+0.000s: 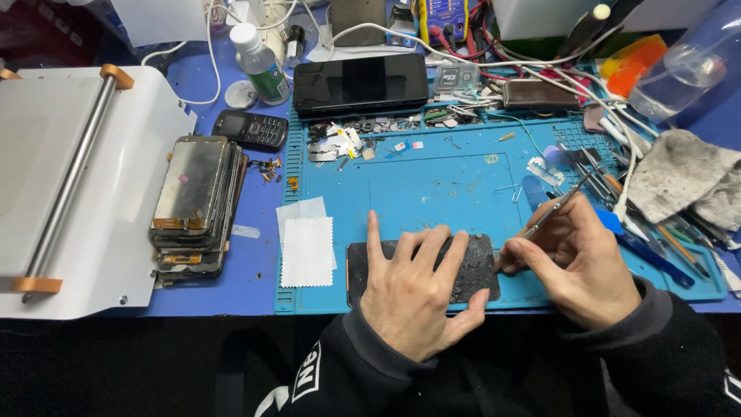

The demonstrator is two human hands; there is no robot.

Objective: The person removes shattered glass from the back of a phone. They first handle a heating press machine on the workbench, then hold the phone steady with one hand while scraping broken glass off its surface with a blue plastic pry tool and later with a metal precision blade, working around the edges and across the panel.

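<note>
A dark phone panel point(472, 272) with a speckled surface lies flat on the blue work mat point(432, 185) near its front edge. My left hand point(413, 289) rests on top of it, fingers spread, pressing it down. My right hand point(575, 255) grips thin metal tweezers point(552, 210) like a pen. Their tip touches the panel's right edge. Dark sleeves cover both forearms.
A stack of old phone screens point(193, 202) sits left of the mat beside a white machine with a steel roller point(73, 170). White wipes point(307, 249) lie on the mat's left part. A black phone point(361, 81), small keypad phone point(251, 128), bottle point(261, 62), cables, tools and grey rag point(683, 176) crowd the back and right.
</note>
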